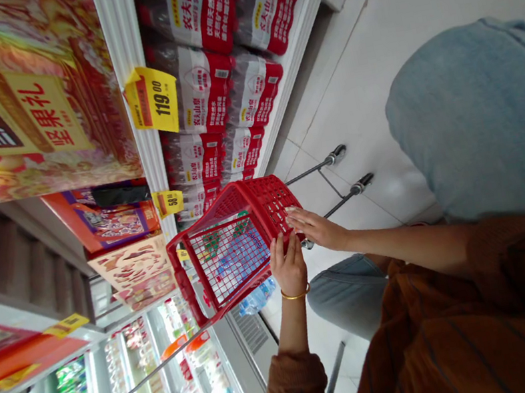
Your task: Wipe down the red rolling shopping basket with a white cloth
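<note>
Red plastic forms the basket of the shopping cart (273,198), shown in the head view, which lies sideways. Position: the cart stands on the pale tiled floor (346,66), just beside the front edge of the white shelf (126,44) on the person's right. Metal legs (311,171) with small wheels (360,184) carry the basket.

Right hand (319,228): fingers extended and held close together, lying over the near lattice wall of the basket. Left hand (289,270): fingers extended and slightly spread, over the same wall, just beside the right hand. Firm contact cannot be confirmed for either hand. A gold-coloured bracelet (296,296) encircles the left wrist.

Basket contents: blue and green packaged goods (242,251), partly hidden behind a white wire grid (214,283); details are too small to identify. A red handle (188,294) sits at the top of the cart.

Shelf: packs of red-labelled bottles (203,92) fill the lower level along its edge. A large printed box (24,110) occupies the level above. A yellow price tag (153,100) reading 119.00 is fixed to the front edge between both levels. Lit display shelves (142,380) with small goods are visible farther off, on the person's left.
</note>
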`<state>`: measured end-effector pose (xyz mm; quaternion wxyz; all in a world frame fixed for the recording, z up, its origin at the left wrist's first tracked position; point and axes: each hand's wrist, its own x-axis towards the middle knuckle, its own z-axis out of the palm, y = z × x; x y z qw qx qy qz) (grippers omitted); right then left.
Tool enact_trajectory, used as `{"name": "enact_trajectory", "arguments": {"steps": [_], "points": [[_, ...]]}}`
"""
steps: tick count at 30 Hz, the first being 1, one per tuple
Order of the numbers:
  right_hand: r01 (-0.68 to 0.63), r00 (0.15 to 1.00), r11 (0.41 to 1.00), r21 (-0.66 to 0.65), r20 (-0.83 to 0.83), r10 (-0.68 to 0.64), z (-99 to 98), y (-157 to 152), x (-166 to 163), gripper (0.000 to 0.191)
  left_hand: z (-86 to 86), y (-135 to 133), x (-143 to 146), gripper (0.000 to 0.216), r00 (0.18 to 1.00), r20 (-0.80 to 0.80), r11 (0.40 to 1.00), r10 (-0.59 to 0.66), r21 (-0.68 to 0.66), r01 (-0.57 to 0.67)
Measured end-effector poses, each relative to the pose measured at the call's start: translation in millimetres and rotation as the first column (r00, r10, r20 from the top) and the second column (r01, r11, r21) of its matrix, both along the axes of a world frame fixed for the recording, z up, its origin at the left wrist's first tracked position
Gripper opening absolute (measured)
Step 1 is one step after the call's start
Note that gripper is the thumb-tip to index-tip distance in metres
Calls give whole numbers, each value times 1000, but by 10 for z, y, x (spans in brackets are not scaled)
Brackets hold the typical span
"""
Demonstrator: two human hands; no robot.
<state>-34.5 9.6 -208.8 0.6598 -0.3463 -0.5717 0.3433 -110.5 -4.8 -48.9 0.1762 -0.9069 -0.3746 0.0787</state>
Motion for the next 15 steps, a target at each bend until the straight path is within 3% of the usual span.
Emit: {"name": "enact_trajectory", "arguments": {"steps": [8, 12, 15], "points": [[-3, 1000, 999, -54, 10, 3, -226, -89, 44, 59, -29, -20, -59, 35, 994, 79, 995, 70, -77, -64], [-34, 998, 992, -125, -56, 27, -60, -66, 44, 56, -50, -28, -53, 33, 993, 86, 995, 85, -67, -79], [-43, 995, 996, -83, -93, 35, 141, -3, 27, 55, -65, -32, -36, 29, 995, 84, 998, 62, -9, -62]]}}
